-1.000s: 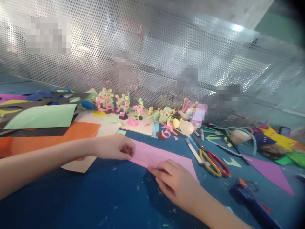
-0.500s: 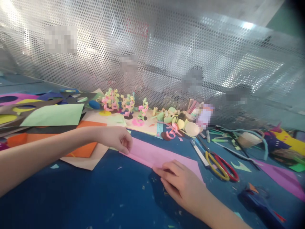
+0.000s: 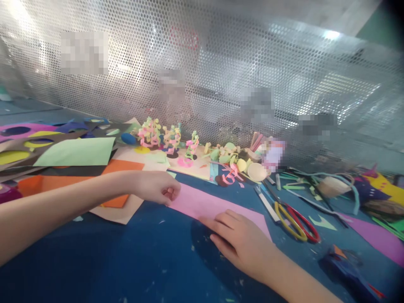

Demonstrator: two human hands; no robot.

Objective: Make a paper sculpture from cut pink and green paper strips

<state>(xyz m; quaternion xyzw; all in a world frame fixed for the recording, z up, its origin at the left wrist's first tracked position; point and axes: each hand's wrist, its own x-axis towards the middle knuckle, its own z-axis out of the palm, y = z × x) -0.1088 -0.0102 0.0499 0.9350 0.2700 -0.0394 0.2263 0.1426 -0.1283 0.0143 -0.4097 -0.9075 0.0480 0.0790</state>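
A long strip of pink paper [image 3: 202,201] lies slantwise on the blue table in front of me. My left hand [image 3: 159,188] is closed at the strip's left end, fingers curled and thumb by the edge; the hand hides that corner. Along the near edge, my right hand [image 3: 238,237] rests with its fingers stretched out and its index fingertip on the paper's edge. The right part of the strip runs behind this hand. Scissors [image 3: 295,223] with one yellow and one red handle lie right of the paper, beside a white-and-grey cutter-like strip [image 3: 267,204].
Orange paper [image 3: 121,202] and a light green sheet [image 3: 77,151] lie at left. Small paper-flower models [image 3: 170,139] stand at the back before a perforated metal screen [image 3: 208,84]. At right are a purple sheet [image 3: 375,235] and a dark blue tool [image 3: 347,269]. Scraps dot the table.
My right hand has slid slightly left along the strip's near edge. The left hand stays at the left end, and the view has shifted a little.
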